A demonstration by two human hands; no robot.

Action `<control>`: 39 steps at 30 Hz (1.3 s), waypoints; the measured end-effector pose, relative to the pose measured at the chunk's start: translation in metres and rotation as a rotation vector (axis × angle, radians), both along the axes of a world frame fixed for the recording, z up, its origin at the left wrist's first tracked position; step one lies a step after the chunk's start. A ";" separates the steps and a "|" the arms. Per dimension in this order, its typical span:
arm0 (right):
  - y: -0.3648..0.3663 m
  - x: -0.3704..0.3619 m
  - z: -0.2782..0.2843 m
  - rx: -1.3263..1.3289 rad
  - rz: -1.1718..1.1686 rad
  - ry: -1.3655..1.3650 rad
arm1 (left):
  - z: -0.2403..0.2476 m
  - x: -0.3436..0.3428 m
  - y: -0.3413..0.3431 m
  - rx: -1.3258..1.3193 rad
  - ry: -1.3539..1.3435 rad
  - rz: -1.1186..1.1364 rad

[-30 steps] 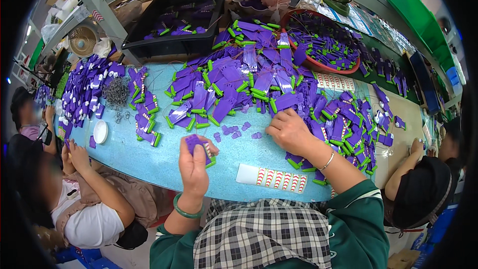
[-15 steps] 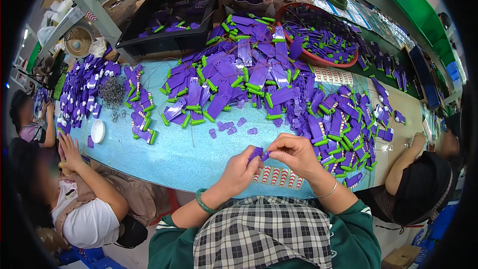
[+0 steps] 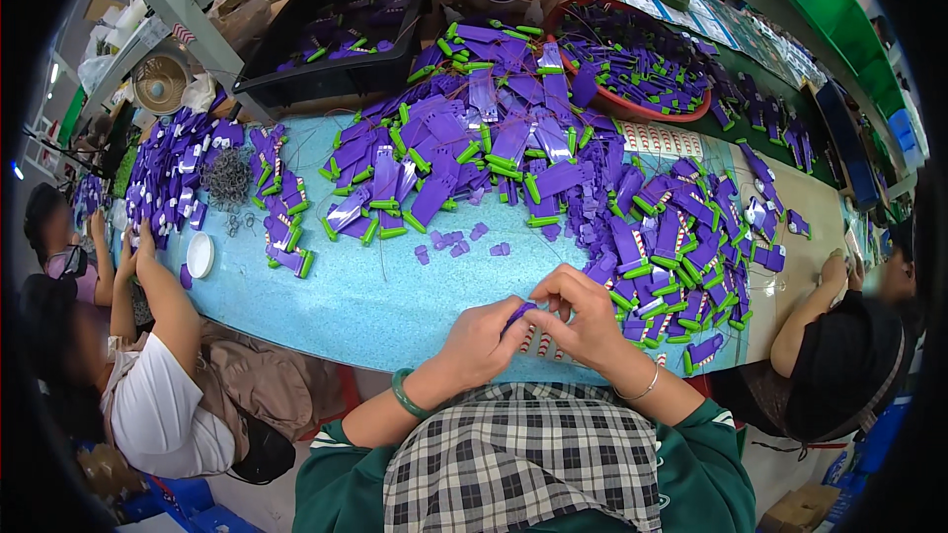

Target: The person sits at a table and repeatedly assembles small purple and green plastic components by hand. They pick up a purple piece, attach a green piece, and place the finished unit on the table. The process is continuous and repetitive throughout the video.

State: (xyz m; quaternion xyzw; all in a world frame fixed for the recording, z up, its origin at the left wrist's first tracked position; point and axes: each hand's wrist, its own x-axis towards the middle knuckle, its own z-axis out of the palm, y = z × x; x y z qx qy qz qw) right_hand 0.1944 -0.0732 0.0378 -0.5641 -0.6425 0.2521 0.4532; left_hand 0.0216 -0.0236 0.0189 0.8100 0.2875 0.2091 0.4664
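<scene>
My left hand (image 3: 479, 341) is closed on a small purple plastic piece (image 3: 519, 313) above the near edge of the table. My right hand (image 3: 581, 321) meets it from the other side, its thumb and fingers curled in and pinching at the same piece. Fingers cover most of the piece. Beneath my hands, a strip of red-and-white chevron stickers (image 3: 559, 350) lies partly hidden. Small loose purple plastic pieces (image 3: 457, 243) are scattered just beyond. Farther back rises a big pile of flat purple plastic parts with green ends (image 3: 434, 173).
More purple-and-green parts (image 3: 681, 271) heap up close to my right hand. A black tray (image 3: 341, 39) and a red basin (image 3: 632, 104) of parts stand behind. At left are a white bowl (image 3: 199, 255) and tangled wire (image 3: 229, 178). Co-workers sit on both sides.
My hands have drawn closer around the small purple piece, hiding more of it. The person at left has reached forward to the purple parts there.
</scene>
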 end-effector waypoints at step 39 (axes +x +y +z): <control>-0.003 -0.023 -0.036 0.021 0.112 -0.558 | 0.022 -0.040 0.004 -0.507 -0.561 0.248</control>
